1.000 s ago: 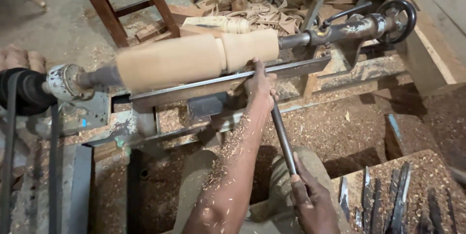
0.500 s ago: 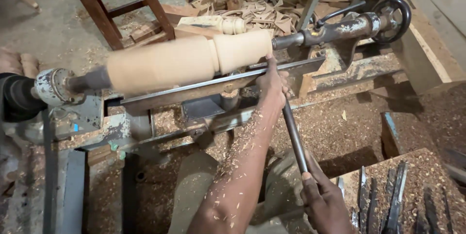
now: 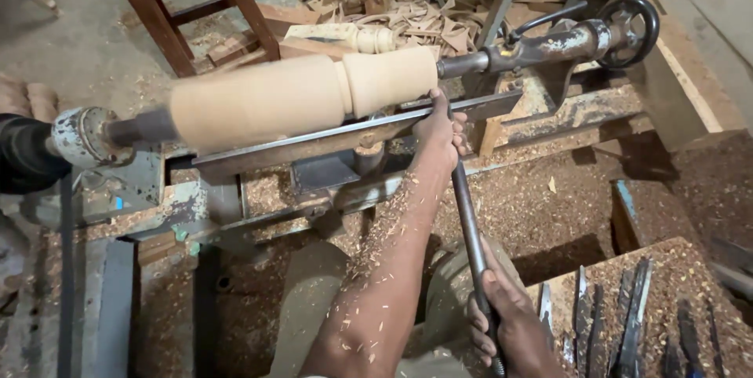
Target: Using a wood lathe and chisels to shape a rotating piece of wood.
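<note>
1. Where the pale wooden workpiece (image 3: 302, 96) is mounted, it lies horizontally between the headstock (image 3: 82, 136) at the left and the tailstock (image 3: 549, 45) at the right; a narrow groove divides its long left section from a shorter right section.
2. Left hand (image 3: 439, 131): placed at the right part of the metal tool rest (image 3: 314, 143), just below the shorter section of the workpiece, its fingers folded over the rest and the upper end of the turning chisel (image 3: 471, 237). Wood chips cling to the forearm.
3. Right hand (image 3: 510, 327): low in the view, near the body, its fingers wrapped tightly around the lower end of the chisel.
4. Turning chisel: a long dark steel bar running from the right hand up to the left hand at the rest; its tip is hidden behind the left hand, so contact with the wood cannot be told.
5. Handwheel (image 3: 627, 29): a dark round wheel at the far right end of the tailstock.
6. Spare chisels (image 3: 620, 315): several dark blades lying side by side on a sawdust-covered counter at the lower right, just beside the right hand.
7. Wooden stool (image 3: 196, 1): reddish brown, standing on the floor behind the lathe.
8. Offcuts and shavings (image 3: 408, 13): heaped beyond the workpiece.
</note>
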